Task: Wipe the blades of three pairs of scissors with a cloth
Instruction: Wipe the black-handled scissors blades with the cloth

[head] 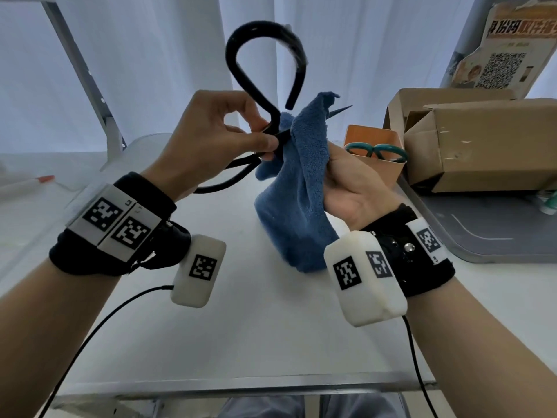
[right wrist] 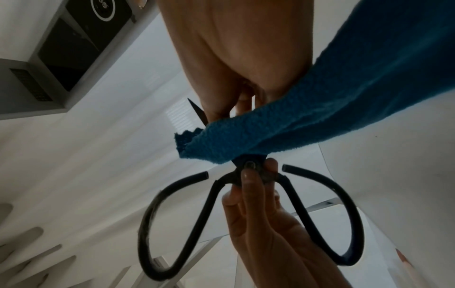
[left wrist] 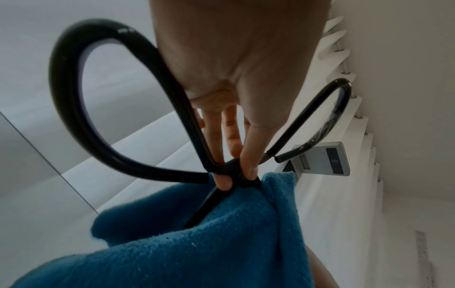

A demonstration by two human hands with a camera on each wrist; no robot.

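Large black scissors (head: 259, 70) with wide loop handles are held up above the white table (head: 241, 312). My left hand (head: 220, 137) pinches them at the pivot (right wrist: 249, 166), thumb on one side and fingers on the other. My right hand (head: 346, 182) grips a blue cloth (head: 298, 188) wrapped round the blades; only the blade tip (head: 342, 110) sticks out past it. From the left wrist, the scissors (left wrist: 118, 124) and the cloth (left wrist: 197, 243) fill the view. A second pair with teal handles (head: 375, 150) stands in an orange cup (head: 373, 140).
Brown cardboard boxes (head: 482, 140) sit at the right on a grey tray (head: 482, 236). A torn printed carton (head: 512, 43) stands behind them. A white pen with a red cap (head: 27, 185) lies at the far left. Cables trail from both wrist cameras.
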